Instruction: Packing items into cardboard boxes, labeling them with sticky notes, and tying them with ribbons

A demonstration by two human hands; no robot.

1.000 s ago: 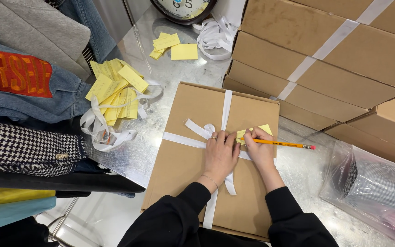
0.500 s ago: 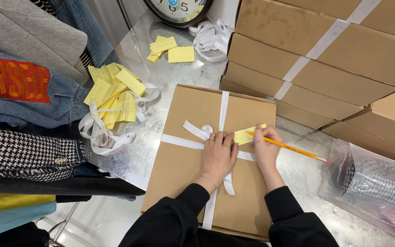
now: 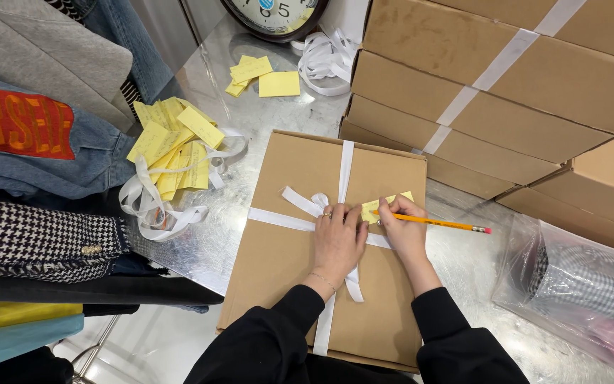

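The flat brown box (image 3: 300, 235) lies on the metal table (image 3: 463, 263), already tied crosswise with white ribbon (image 3: 346, 160) and bowed at its centre. On the box's upper right, a yellow slip (image 3: 385, 204) sits under the right hand (image 3: 403, 231), which grips an orange pencil (image 3: 438, 224) tip-down on it; writing seems underway, unfinished. The left hand (image 3: 337, 242) lies flat and open beside the bow, steadying. More yellow slips (image 3: 168, 146) lie left of the box.

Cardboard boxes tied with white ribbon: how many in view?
4, maybe more hidden. One flat box lies under the left hand and right hand. Three stacked at upper right: top, middle, bottom. Plain boxes at far right show no ribbon.
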